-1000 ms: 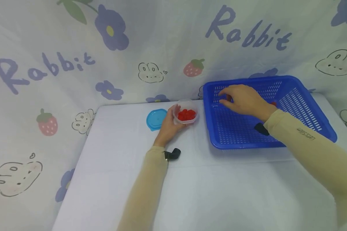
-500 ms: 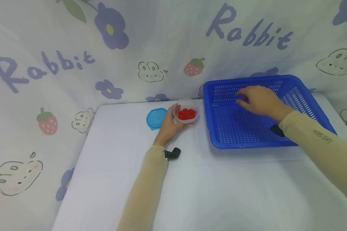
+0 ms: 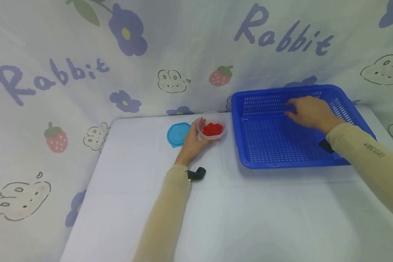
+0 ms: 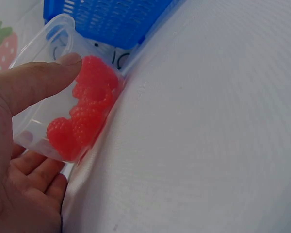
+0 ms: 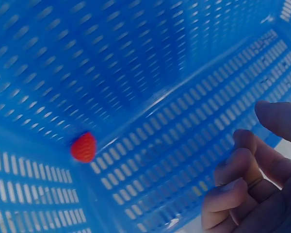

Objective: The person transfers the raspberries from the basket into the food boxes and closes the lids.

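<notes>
My left hand (image 3: 191, 142) grips a small clear plastic container (image 3: 223, 126) on the table. Red raspberries (image 4: 89, 104) lie inside it, and in the left wrist view the thumb presses the near wall. Over the blue basket (image 3: 240, 149) hangs my right hand (image 3: 309, 111), fingers loosely bent and nothing between them. A single red berry (image 5: 83, 147) sits in a bottom corner of the basket in the right wrist view, apart from the fingertips; in the head view the hand and arm hide it.
A light-blue lid (image 3: 178, 134) lies left of the container, partly behind my left hand. The white tabletop (image 3: 249, 211) stretches in front, and a printed curtain (image 3: 196, 43) hangs along the back edge. The basket's raised rim surrounds my right hand.
My right hand has moved rightward across the basket toward its far right side. The left hand still holds the container in the same place.
</notes>
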Demonstrator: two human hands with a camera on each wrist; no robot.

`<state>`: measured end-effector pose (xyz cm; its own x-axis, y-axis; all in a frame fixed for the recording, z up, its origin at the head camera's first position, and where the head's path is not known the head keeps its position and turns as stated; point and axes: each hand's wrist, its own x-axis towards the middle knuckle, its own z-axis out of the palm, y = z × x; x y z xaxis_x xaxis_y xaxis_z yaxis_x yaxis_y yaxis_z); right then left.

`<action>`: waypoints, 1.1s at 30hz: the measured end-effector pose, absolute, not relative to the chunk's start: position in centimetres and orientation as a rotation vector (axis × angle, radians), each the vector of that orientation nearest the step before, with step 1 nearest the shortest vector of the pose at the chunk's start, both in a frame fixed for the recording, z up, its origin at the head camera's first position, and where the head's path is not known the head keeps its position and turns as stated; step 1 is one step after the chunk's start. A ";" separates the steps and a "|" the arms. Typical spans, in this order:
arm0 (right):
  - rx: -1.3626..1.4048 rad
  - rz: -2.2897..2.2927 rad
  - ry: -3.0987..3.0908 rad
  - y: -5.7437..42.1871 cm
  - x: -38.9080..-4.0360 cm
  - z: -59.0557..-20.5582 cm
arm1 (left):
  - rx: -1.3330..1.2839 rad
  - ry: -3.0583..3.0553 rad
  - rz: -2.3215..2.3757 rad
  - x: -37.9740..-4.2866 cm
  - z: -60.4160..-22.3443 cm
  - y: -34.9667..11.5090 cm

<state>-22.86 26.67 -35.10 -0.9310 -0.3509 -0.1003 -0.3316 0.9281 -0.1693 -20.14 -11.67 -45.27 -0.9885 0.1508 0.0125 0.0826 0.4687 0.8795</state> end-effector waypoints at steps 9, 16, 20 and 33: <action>-0.393 -0.187 2.911 27.8 -23.4 -35.2 | 0.206 2.621 1.577 -20.2 -45.3 -11.7; -0.273 -0.142 2.907 29.2 -23.6 -35.7 | 0.219 2.608 1.595 -20.2 -45.4 -11.7; -0.256 -0.128 2.885 29.7 -23.6 -35.7 | 0.219 2.611 1.595 -20.2 -45.3 -11.7; -0.131 -0.140 2.799 31.2 -23.8 -35.4 | 0.231 2.630 1.574 -20.3 -45.5 -11.7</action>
<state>-23.77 31.19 -35.43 -0.9399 -0.1072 -0.3243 -0.0744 0.9909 -0.1121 -20.26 -11.74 -45.48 -0.9864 0.1635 0.0186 0.0937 0.4650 0.8803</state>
